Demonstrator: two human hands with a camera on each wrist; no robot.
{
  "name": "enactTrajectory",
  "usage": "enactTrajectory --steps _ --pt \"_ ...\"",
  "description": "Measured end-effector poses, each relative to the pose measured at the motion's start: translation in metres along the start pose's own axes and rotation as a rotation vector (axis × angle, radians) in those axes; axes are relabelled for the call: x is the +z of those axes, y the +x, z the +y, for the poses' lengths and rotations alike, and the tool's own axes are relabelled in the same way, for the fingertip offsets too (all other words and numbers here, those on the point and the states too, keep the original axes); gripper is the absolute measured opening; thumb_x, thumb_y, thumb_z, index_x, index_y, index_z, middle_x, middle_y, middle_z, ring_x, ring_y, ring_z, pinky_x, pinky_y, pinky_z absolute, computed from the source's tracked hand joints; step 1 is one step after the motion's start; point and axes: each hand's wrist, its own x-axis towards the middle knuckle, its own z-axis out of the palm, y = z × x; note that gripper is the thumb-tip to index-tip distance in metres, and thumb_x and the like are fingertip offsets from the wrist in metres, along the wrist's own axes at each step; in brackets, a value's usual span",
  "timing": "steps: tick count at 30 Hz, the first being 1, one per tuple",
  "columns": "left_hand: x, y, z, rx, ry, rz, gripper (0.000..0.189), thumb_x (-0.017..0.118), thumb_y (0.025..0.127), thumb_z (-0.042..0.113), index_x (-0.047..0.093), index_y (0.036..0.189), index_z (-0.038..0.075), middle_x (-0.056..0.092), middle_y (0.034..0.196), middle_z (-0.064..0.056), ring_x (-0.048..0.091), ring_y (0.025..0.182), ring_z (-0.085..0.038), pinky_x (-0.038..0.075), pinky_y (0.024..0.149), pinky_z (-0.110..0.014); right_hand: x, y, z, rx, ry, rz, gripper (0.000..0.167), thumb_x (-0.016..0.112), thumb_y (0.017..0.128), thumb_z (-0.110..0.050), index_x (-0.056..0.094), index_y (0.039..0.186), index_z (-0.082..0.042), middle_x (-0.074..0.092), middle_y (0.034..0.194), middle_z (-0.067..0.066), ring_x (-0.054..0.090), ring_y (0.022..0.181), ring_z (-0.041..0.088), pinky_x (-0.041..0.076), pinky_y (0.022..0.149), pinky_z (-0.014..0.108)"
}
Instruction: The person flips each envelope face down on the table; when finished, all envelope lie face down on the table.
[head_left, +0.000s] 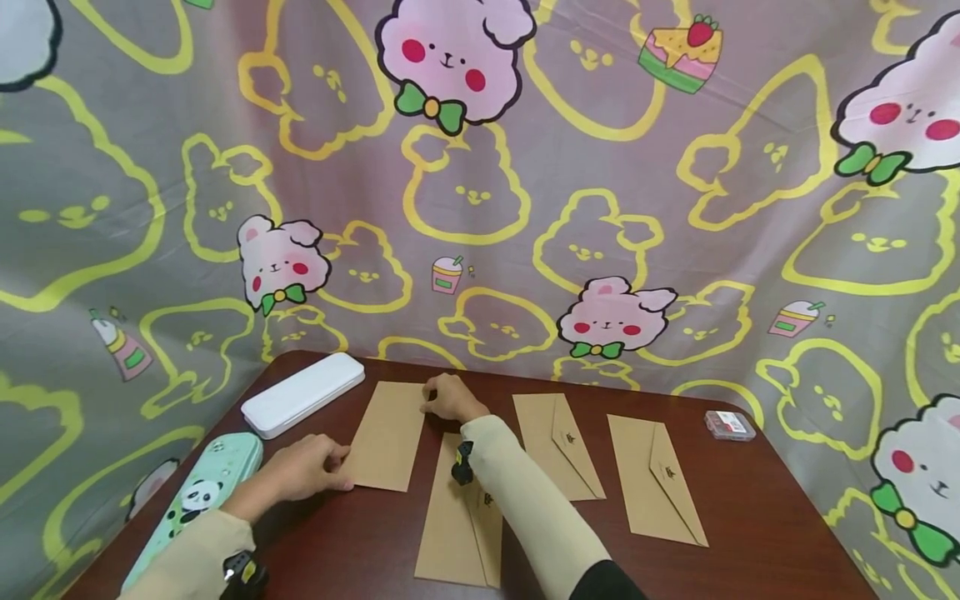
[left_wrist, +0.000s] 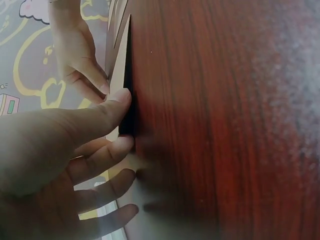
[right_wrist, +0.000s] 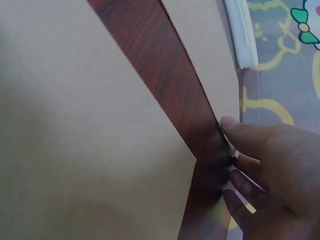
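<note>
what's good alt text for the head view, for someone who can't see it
A left hand and right hand pinch opposite sides of a brown envelope on a table. Three more envelopes lie to its right; a white case and green panda case lie left, a small box far right.

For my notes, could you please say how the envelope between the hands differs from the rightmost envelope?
The handled envelope shows a plain face; the rightmost envelope shows a flap and emblem. The left hand and right hand pinch the handled envelope; neither touches the rightmost envelope. Both are brown.
</note>
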Motion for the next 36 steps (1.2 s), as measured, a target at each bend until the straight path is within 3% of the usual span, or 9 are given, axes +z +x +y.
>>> enactTrajectory --steps 2,4,7,9,15,21,27,31,36 --pt "0.000 -0.001 0.000 0.004 0.012 0.002 0.028 0.090 0.077 0.028 0.079 0.090 0.005 0.074 0.123 -0.017 0.042 0.057 -0.012 0.032 0.052 -0.027 -0.003 -0.003 -0.006 0.029 -0.020 -0.030 0.017 0.077 0.093 -0.018 0.077 0.107 -0.009 0.074 0.120 0.007 0.068 0.103 0.021 0.055 0.089 0.033" --pt "0.000 -0.002 0.000 0.003 0.027 0.002 0.043 0.090 0.077 0.027 0.078 0.108 0.000 0.077 0.101 -0.015 0.043 0.057 -0.012 0.033 0.052 -0.028 -0.001 -0.003 -0.007 0.040 -0.053 -0.049 0.020 0.075 0.094 -0.020 0.077 0.112 -0.010 0.071 0.131 0.009 0.066 0.119 0.024 0.054 0.099 0.036" --pt "-0.001 -0.003 0.001 -0.009 0.051 -0.005 0.061 0.089 0.078 0.026 0.070 0.128 -0.003 0.060 0.068 -0.004 0.045 0.056 -0.013 0.033 0.052 -0.029 -0.002 -0.001 -0.006 0.037 -0.100 -0.087 0.023 0.073 0.096 -0.023 0.076 0.116 -0.012 0.062 0.146 0.010 0.056 0.139 0.026 0.049 0.111 0.039" --pt "-0.002 -0.004 0.002 -0.021 0.062 -0.015 0.064 0.089 0.078 0.026 0.068 0.130 -0.004 0.052 0.063 0.000 0.046 0.056 -0.013 0.033 0.052 -0.029 -0.005 -0.002 -0.007 0.033 -0.105 -0.123 0.031 0.072 0.097 -0.026 0.073 0.124 -0.012 0.057 0.151 0.011 0.051 0.144 0.027 0.046 0.114 0.039" --pt "-0.003 -0.011 0.013 -0.001 0.107 0.008 0.066 0.090 0.077 0.037 0.070 0.127 -0.001 0.055 0.072 0.000 0.050 0.063 -0.015 0.037 0.055 -0.031 -0.029 -0.018 0.002 0.013 0.036 -0.190 0.051 0.072 0.097 -0.028 0.060 0.144 -0.010 0.061 0.147 0.007 0.055 0.139 0.028 0.045 0.114 0.045" --pt "0.009 -0.014 0.056 0.209 0.080 0.102 0.066 0.085 0.081 0.045 0.070 0.131 0.005 0.070 0.097 -0.002 0.063 0.088 -0.018 0.049 0.065 -0.036 -0.068 -0.053 0.030 -0.015 0.031 -0.159 0.044 0.072 0.097 -0.025 0.066 0.136 -0.005 0.069 0.136 0.012 0.062 0.130 0.030 0.050 0.108 0.046" --pt "0.033 -0.034 0.098 0.362 0.091 -0.042 0.084 0.081 0.079 0.059 0.065 0.136 0.000 0.066 0.108 -0.004 0.056 0.096 -0.017 0.046 0.074 -0.032 -0.074 -0.104 0.055 -0.050 0.012 -0.150 0.038 0.077 0.092 -0.021 0.072 0.124 -0.001 0.074 0.121 0.014 0.068 0.114 0.032 0.054 0.098 0.048" --pt "0.050 -0.048 0.109 0.373 0.147 -0.120 0.092 0.083 0.073 0.065 0.065 0.132 -0.004 0.061 0.100 -0.001 0.048 0.087 -0.011 0.042 0.067 -0.027 -0.061 -0.131 0.069 -0.086 -0.014 -0.133 0.039 0.081 0.089 -0.024 0.075 0.119 0.000 0.075 0.116 0.014 0.069 0.108 0.029 0.056 0.093 0.047" --pt "0.064 -0.048 0.117 0.381 0.210 -0.094 0.089 0.086 0.070 0.061 0.067 0.129 -0.001 0.057 0.095 0.001 0.048 0.085 -0.011 0.043 0.067 -0.029 -0.053 -0.139 0.076 -0.102 -0.080 -0.049 0.041 0.085 0.085 -0.031 0.076 0.115 -0.004 0.072 0.112 0.012 0.067 0.103 0.028 0.055 0.090 0.044"
